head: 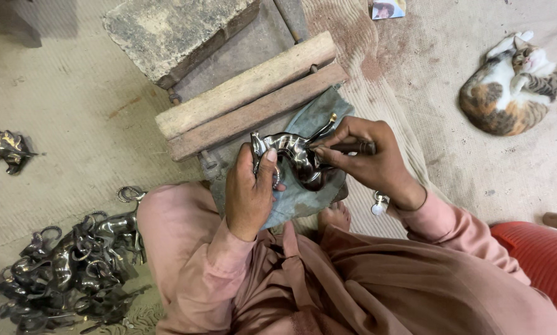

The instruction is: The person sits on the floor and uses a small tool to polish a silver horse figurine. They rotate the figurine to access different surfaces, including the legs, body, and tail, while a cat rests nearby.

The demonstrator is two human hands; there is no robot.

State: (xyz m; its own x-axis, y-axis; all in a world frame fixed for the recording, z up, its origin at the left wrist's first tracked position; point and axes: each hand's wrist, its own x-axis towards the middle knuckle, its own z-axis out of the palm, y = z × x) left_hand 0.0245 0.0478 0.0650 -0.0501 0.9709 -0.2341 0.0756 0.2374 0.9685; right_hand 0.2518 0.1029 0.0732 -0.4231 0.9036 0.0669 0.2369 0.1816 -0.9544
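A shiny dark metal animal figurine rests on a grey-blue cloth in front of me. My left hand grips its front end, thumb on top. My right hand pinches a thin dark tool whose tip touches the figurine's back. Two worn wooden bars lie just beyond the cloth, over a metal frame. I sit cross-legged in pink clothes, and a bare foot shows below the cloth.
A pile of similar metal figurines lies at the lower left, with another single one at the left edge. A stone block sits at the top. A calico cat lies at the upper right. A red plastic object is at the right.
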